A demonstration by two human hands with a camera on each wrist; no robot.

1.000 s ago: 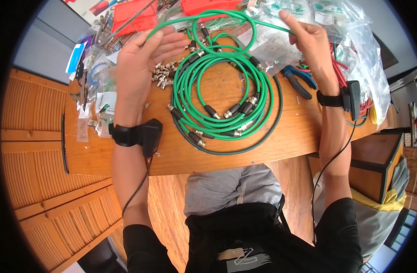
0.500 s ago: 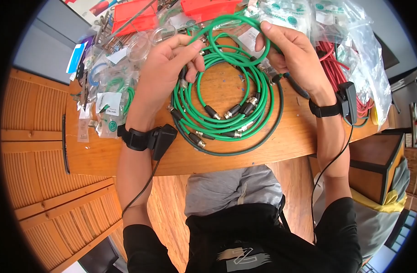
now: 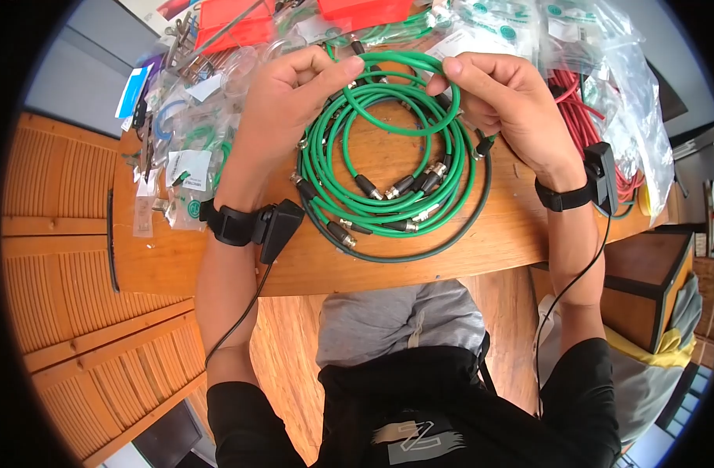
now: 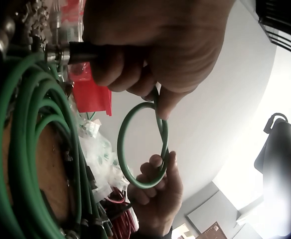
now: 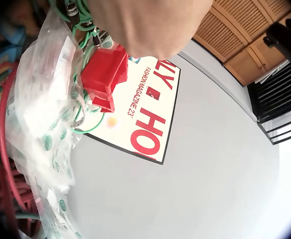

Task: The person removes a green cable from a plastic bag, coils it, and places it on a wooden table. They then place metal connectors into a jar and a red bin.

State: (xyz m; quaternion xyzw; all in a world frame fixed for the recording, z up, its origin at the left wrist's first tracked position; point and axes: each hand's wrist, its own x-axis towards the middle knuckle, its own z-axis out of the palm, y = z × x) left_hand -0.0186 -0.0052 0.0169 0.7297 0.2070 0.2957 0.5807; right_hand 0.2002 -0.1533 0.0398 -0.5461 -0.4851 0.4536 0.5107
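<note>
Between both hands hangs a small loop of green cable (image 3: 403, 131) with metal connectors on black sleeves at its ends. My left hand (image 3: 290, 97) pinches it at the left, thumb on top. At the right side of the loop, my right hand (image 3: 509, 109) pinches it between thumb and curled fingers. Beneath lies a wide coil of green cables (image 3: 349, 204) on the table, several black-sleeved connectors among its turns. A darker cable (image 3: 372, 260) runs round the coil's near edge. In the left wrist view the loop (image 4: 121, 144) stands upright, its strands crossing between the hands.
Red plastic boxes (image 3: 233, 30) stand at the back. Clear plastic bags (image 3: 497, 27) are heaped at the back right, beside bundled red cables (image 3: 571, 113). More bagged parts (image 3: 189, 171) lie at the left. The wooden table's near edge (image 3: 333, 288) faces the person's lap.
The hands have come closer together and slightly toward the body. The left hand, spread a second ago, now pinches the cable. The loop has been lowered over the coil.
</note>
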